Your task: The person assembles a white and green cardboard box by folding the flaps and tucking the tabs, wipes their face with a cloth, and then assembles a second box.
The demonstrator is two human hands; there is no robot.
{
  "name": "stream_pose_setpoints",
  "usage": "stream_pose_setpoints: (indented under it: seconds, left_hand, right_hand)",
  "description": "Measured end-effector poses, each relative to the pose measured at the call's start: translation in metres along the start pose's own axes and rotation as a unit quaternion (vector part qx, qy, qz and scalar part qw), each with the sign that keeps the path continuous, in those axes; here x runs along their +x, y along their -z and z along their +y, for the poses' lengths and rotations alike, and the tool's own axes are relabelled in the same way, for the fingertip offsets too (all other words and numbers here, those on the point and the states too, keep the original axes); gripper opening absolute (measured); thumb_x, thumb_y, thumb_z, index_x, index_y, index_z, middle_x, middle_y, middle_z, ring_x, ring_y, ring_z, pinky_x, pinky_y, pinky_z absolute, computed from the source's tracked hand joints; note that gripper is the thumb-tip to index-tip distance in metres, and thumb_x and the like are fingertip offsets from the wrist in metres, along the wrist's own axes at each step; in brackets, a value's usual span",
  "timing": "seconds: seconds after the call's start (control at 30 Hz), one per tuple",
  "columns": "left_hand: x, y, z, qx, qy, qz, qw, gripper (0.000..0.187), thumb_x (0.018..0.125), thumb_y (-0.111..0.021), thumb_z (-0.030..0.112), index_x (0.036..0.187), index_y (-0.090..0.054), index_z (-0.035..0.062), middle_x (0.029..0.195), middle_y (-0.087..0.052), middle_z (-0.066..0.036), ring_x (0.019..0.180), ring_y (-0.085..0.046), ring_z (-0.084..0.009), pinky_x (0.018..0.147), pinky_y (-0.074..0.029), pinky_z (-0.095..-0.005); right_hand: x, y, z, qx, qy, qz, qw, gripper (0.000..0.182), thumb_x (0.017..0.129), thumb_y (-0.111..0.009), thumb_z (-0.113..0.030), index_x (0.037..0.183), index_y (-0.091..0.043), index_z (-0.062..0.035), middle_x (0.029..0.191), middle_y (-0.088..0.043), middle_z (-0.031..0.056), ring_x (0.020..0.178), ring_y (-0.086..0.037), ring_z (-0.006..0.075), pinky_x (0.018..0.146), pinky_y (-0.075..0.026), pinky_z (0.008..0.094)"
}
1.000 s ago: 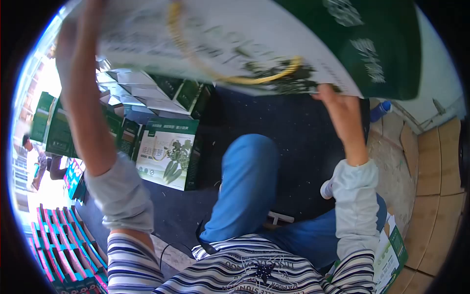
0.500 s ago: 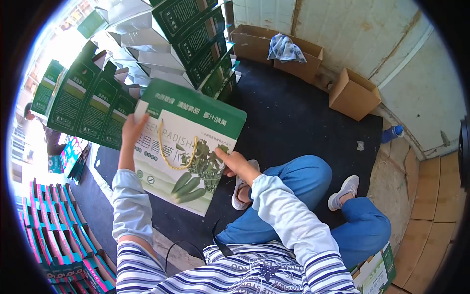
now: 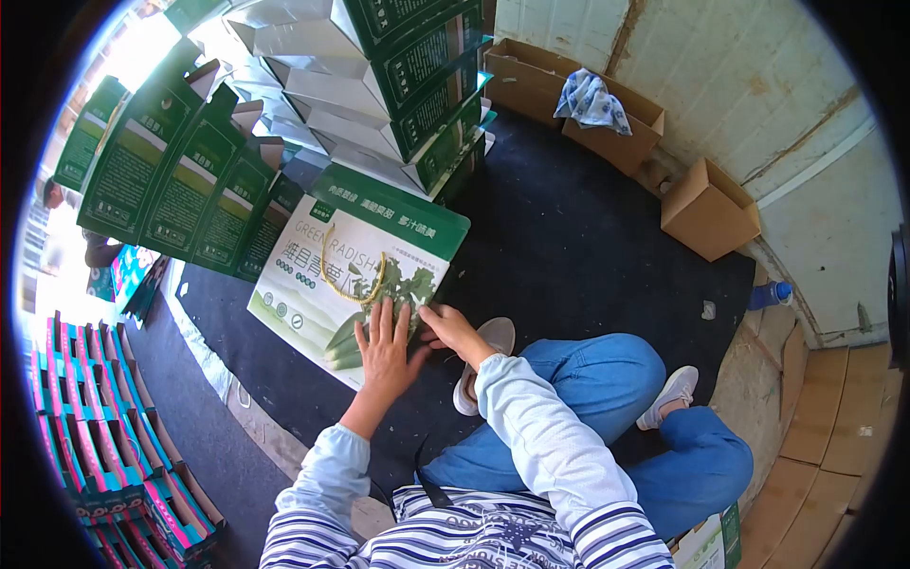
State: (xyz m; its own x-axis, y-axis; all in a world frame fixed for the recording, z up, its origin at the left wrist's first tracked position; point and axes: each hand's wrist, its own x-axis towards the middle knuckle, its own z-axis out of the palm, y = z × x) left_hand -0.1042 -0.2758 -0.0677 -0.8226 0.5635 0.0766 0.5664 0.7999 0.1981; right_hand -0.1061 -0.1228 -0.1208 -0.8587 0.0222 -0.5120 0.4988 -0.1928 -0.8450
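A green and white gift box [image 3: 322,270] with a yellow cord handle [image 3: 349,275] and a picture of green radishes lies flat on the dark mat [image 3: 569,247] in front of me. My left hand [image 3: 386,351] rests flat on the box's near edge, fingers spread. Beside it, my right hand [image 3: 445,327] touches the same edge with bent fingers. I sit on the mat in blue jeans, legs folded to the right.
Stacks of the same green boxes [image 3: 398,85] stand behind and to the left [image 3: 171,180]. Open brown cartons [image 3: 706,204] line the wall, one holding a cloth [image 3: 590,100]. Pink and blue boxes [image 3: 95,427] fill the lower left. A blue bottle [image 3: 770,294] lies at right.
The box came down from overhead and now lies flat on the mat. My left hand left its top corner and moved to the near edge beside the right hand.
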Motion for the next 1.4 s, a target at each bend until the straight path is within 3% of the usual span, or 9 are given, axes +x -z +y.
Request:
stream_pose_setpoints:
  seconds: [0.37,0.57,0.73,0.8,0.87,1.0,1.17,1.33,1.4]
  left_hand:
    - [0.054,-0.016,-0.056,0.061,0.071,0.066,0.993,0.074,0.081,-0.065,0.034,0.144,-0.031,0.0164,0.148,-0.028,-0.016,0.137,-0.024,-0.0357,0.105,-0.018,-0.063]
    - [0.04,-0.014,-0.047,0.074,0.06,0.076,0.993,0.079,0.079,-0.067,0.034,0.144,-0.029,0.0132,0.148,-0.027,-0.017,0.138,-0.021,-0.0354,0.108,-0.016,-0.0596]
    - [0.014,-0.041,0.01,0.076,-0.219,0.103,0.967,0.061,0.079,-0.063,0.018,0.133,-0.042,0.0017,0.137,-0.041,-0.02,0.125,-0.041,-0.0372,0.104,-0.032,-0.0498]
    - [0.008,-0.085,0.003,0.049,-0.305,-0.1,0.946,0.052,0.077,-0.063,0.014,0.126,-0.048,0.005,0.127,-0.05,-0.016,0.109,-0.053,-0.0326,0.092,-0.044,-0.0427]
    - [0.008,-0.099,-0.01,0.011,-0.19,-0.282,0.94,0.057,0.076,-0.066,0.017,0.128,-0.045,0.0036,0.126,-0.049,-0.019,0.112,-0.051,-0.0361,0.094,-0.044,-0.0438]
    - [0.018,-0.15,-0.079,-0.063,-0.052,-0.224,0.971,0.068,0.074,-0.07,0.021,0.13,-0.039,-0.0002,0.13,-0.044,-0.026,0.119,-0.044,-0.0433,0.101,-0.038,-0.0458]
    - [0.017,-0.156,-0.1,0.03,-0.099,-0.244,0.964,0.068,0.075,-0.069,0.022,0.128,-0.039,-0.0072,0.129,-0.043,-0.03,0.119,-0.043,-0.0441,0.102,-0.036,-0.0457]
    - [0.04,-0.154,-0.048,-0.092,-0.134,-0.238,0.958,0.056,0.086,-0.062,0.036,0.12,-0.05,-0.0068,0.116,-0.054,-0.027,0.111,-0.052,-0.0374,0.096,-0.041,-0.0438]
    - [0.064,-0.118,0.014,-0.223,0.0,-0.345,0.912,0.058,0.091,-0.054,0.043,0.123,-0.05,-0.0047,0.115,-0.056,-0.022,0.108,-0.055,-0.0305,0.093,-0.043,-0.0394]
  right_hand:
    - [-0.151,0.002,-0.063,-0.022,0.22,-0.023,0.975,0.038,0.096,-0.051,-0.018,0.127,-0.047,0.0027,0.098,-0.064,0.0108,0.084,-0.063,0.0149,0.078,-0.05,0.028]
    - [-0.316,0.072,-0.046,0.089,0.149,-0.047,0.984,0.035,0.096,-0.05,-0.008,0.13,-0.046,0.0023,0.107,-0.062,0.0117,0.1,-0.061,0.0178,0.087,-0.048,0.0289]
    - [-0.417,0.125,-0.021,0.049,0.218,0.267,0.937,0.033,0.094,-0.053,-0.014,0.123,-0.052,0.0025,0.104,-0.064,0.0122,0.09,-0.063,0.0172,0.082,-0.049,0.0287]
    - [-0.449,0.139,-0.011,0.034,0.234,0.404,0.884,0.035,0.095,-0.053,-0.021,0.121,-0.052,0.002,0.102,-0.064,0.0129,0.087,-0.063,0.0176,0.078,-0.05,0.0289]
    - [-0.478,0.152,0.003,0.034,0.257,0.509,0.821,0.034,0.096,-0.051,-0.024,0.119,-0.053,0.0018,0.099,-0.064,0.013,0.084,-0.063,0.0175,0.075,-0.051,0.0286]
    - [-0.538,0.179,0.05,0.14,0.271,0.626,0.718,0.029,0.097,-0.047,-0.02,0.117,-0.054,0.0012,0.091,-0.064,0.0112,0.076,-0.062,0.0155,0.071,-0.051,0.0263]
    - [-0.572,0.194,0.169,0.248,0.116,0.749,0.603,0.03,0.095,-0.051,-0.021,0.116,-0.055,-0.0008,0.092,-0.065,0.0114,0.077,-0.064,0.0163,0.069,-0.051,0.0262]
    - [-0.56,0.174,0.251,0.348,0.044,0.723,0.596,0.029,0.095,-0.049,-0.021,0.117,-0.055,-0.0036,0.095,-0.066,0.0113,0.079,-0.065,0.0174,0.069,-0.053,0.0279]
    - [-0.552,0.167,0.28,0.367,0.021,0.723,0.585,0.03,0.095,-0.049,-0.023,0.118,-0.054,-0.0037,0.098,-0.065,0.0111,0.08,-0.065,0.0175,0.069,-0.053,0.0286]
